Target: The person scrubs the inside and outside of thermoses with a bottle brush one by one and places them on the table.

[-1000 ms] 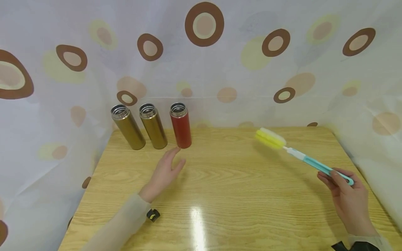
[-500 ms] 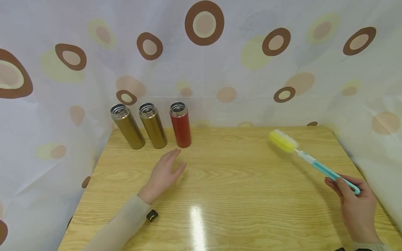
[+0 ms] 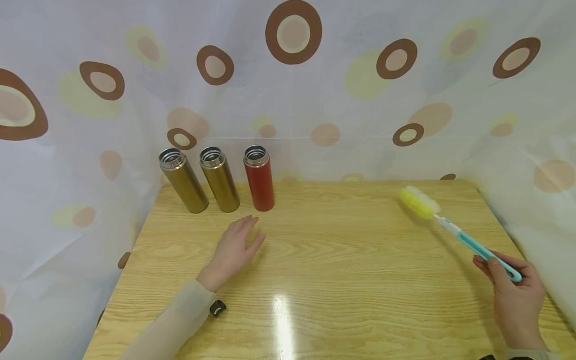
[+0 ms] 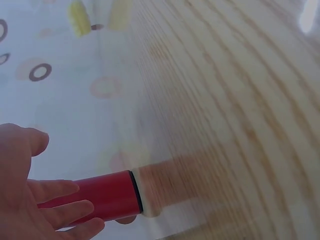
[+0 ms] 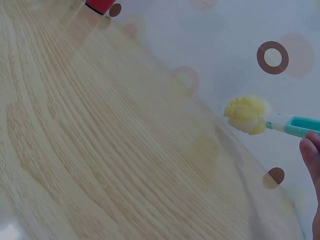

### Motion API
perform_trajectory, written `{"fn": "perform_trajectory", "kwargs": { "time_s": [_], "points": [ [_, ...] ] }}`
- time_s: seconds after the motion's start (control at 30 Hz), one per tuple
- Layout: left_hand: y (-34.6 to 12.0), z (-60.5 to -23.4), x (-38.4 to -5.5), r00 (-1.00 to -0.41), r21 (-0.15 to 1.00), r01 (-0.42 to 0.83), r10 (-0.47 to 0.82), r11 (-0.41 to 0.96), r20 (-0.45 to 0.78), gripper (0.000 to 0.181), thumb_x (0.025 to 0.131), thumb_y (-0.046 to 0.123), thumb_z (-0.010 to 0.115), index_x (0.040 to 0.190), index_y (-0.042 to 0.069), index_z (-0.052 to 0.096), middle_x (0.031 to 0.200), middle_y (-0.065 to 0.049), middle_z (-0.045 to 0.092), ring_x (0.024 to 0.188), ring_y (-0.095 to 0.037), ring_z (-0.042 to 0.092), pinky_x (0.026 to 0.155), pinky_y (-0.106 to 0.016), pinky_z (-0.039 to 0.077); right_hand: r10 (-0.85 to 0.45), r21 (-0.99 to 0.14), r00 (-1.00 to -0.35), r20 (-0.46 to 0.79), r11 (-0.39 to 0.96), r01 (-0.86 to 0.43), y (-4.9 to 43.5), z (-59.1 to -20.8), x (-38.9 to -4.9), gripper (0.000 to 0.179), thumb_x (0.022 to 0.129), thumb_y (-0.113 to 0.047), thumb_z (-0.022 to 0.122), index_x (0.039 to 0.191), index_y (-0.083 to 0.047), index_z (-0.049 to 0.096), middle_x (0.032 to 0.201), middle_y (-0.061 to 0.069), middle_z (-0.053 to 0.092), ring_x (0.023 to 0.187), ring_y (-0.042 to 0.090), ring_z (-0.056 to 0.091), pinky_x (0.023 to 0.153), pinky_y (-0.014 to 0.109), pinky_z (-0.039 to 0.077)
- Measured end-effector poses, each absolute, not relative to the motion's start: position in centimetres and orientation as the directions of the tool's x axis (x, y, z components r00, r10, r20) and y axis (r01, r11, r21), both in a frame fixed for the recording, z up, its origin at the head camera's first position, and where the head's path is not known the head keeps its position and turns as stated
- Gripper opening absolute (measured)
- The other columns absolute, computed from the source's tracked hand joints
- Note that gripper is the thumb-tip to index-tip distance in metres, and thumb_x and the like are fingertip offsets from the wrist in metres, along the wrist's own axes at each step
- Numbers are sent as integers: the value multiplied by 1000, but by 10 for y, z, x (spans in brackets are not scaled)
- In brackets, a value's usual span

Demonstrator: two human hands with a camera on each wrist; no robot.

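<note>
My right hand (image 3: 517, 295) grips the turquoise handle of a bottle brush (image 3: 478, 246) at its looped end. The brush's yellow and white sponge head (image 3: 419, 202) points away to the upper left, held over the table with its shadow below. My left hand (image 3: 231, 252) reaches over the table with fingers spread, holding nothing. Just beyond its fingertips stands a red thermos bottle (image 3: 260, 182), lidless, its steel mouth showing. In the left wrist view the fingers overlap the red bottle (image 4: 110, 195). Two lidless gold thermos bottles, one at the left (image 3: 185, 185) and one beside it (image 3: 221, 182), stand upright.
The wooden table (image 3: 342, 280) has a bright light reflection near its front. A white curtain (image 3: 324, 90) with brown and yellow oval prints closes in the back and both sides, right behind the bottles. A black band piece (image 3: 218, 308) sits at my left cuff.
My right hand has moved right and toward me, carrying the bottle brush along. The left hand has drawn back very slightly from the red bottle. The bottles stay in place.
</note>
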State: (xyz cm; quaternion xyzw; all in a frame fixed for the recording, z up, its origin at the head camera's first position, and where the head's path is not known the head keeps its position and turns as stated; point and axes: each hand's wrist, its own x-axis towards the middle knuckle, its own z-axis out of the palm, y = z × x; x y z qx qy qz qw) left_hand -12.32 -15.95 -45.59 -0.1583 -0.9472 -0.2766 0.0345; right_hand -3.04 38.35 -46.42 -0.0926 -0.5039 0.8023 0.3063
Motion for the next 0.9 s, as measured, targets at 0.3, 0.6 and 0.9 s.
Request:
{"fn": "perform_trajectory", "kwargs": {
  "time_s": [0.3, 0.6, 0.9],
  "points": [
    [-163, -459, -124, -948, 477, 318, 289, 820, 137, 55, 107, 37, 58, 144, -3, 55, 148, -26, 54, 139, -45, 48, 114, -62, 40, 616, -882, -783, 90, -316, -350, 389, -465, -33, 25, 94, 18, 61, 118, 18, 57, 104, 20, 75, 83, 24, 78, 83, 31, 60],
    [-165, -461, -124, -945, 470, 328, 287, 820, 159, 53, 106, 33, 60, 143, -4, 56, 146, -27, 55, 137, -46, 50, 111, -63, 42, 526, -972, -850, 23, -188, -142, 401, -471, -28, 25, 96, 7, 66, 120, 5, 61, 104, 5, 76, 87, 12, 77, 82, 21, 59],
    [-166, -459, -124, -948, 474, 317, 287, 821, 137, 52, 107, 36, 58, 142, -2, 57, 144, -24, 58, 136, -44, 52, 110, -62, 44, 423, -958, -906, -26, 248, 143, 416, -475, -21, 14, 101, -10, 67, 111, -17, 60, 84, -18, 75, 75, -7, 71, 69, 5, 51]
  ]
}}
